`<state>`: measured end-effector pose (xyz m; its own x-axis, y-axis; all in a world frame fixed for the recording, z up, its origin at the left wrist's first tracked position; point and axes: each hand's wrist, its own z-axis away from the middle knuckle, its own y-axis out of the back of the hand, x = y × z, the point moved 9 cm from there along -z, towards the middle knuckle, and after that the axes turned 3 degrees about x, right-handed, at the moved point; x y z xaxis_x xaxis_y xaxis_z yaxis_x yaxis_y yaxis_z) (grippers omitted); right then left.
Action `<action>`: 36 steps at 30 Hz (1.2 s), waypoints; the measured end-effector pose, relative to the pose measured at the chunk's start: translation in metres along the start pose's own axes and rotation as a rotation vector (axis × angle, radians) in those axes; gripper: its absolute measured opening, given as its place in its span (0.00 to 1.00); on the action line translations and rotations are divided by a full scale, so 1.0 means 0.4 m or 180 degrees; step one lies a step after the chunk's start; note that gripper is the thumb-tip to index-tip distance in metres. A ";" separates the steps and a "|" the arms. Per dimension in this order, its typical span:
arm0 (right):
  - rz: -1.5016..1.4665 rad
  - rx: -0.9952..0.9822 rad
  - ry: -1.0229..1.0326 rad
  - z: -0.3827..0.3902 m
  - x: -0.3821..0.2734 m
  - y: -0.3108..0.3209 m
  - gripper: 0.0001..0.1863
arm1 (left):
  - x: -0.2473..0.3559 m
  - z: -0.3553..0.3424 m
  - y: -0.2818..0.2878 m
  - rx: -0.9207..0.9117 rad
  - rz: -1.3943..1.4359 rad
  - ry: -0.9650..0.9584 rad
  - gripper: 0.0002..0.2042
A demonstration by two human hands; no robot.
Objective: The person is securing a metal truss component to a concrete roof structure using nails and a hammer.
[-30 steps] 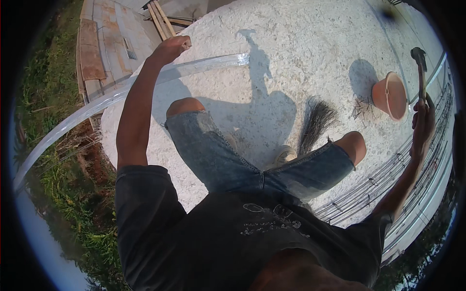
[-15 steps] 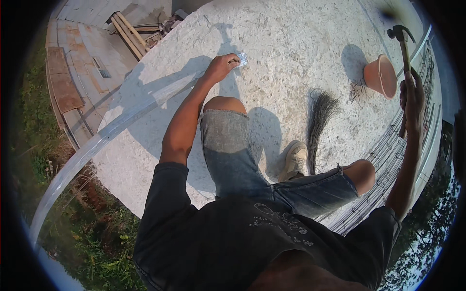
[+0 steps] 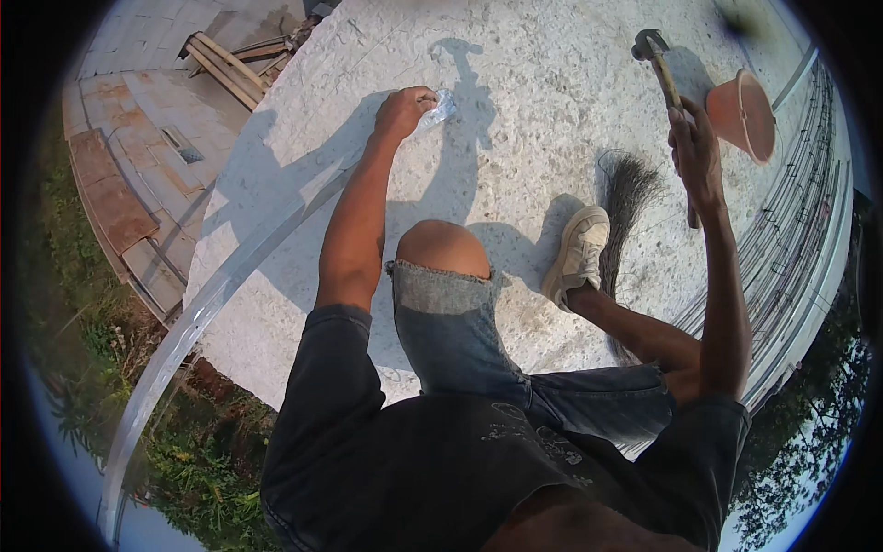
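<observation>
Head view: left hand (image 3: 401, 112) was curled shut around the end of one silvery strip (image 3: 216, 287), long, narrow, glossy, bright at its tip, which ran from above the pale slab (image 3: 533, 110) past its edge. Right hand (image 3: 696, 152) was wrapped around one hammer (image 3: 666, 81): dark claw head, worn brownish shaft, raised. Beyond were an orange bucket (image 3: 724, 109) and dark wires (image 3: 627, 198).

Hammer (image 3: 667, 83) is blk-headed, tan-handled. Bucket (image 3: 741, 118) at 2 o'clock: orange-red; strip (image 3: 210, 294) at 9 o'clock: silver. Shirt (image 3: 414, 451) is blk w/ pale print.
</observation>
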<state>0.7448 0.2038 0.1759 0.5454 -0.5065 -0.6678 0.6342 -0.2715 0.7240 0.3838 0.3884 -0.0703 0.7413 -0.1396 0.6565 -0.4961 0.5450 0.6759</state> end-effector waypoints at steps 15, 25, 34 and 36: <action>-0.1459 -0.0134 -0.0593 0.149 0.045 -0.415 0.28 | -0.014 0.003 0.029 0.0270 -0.0381 0.0395 0.09; -0.2079 -0.0493 -0.0766 0.271 0.025 -0.581 0.29 | 0.018 0.011 0.016 0.0435 -0.0845 -0.0114 0.09; -0.0944 -0.0538 -0.0331 0.263 -0.019 -0.633 0.26 | 0.015 0.001 0.000 0.0050 -0.0789 0.0032 0.11; -0.0918 -0.0549 -0.0299 0.267 -0.032 -0.643 0.25 | -0.002 0.001 -0.009 0.0099 -0.0712 0.0178 0.11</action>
<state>0.5162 0.1928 0.0167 0.2826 -0.5045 -0.8159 0.8425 -0.2760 0.4626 0.3847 0.3862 -0.0730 0.8579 -0.2074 0.4701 -0.3296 0.4797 0.8132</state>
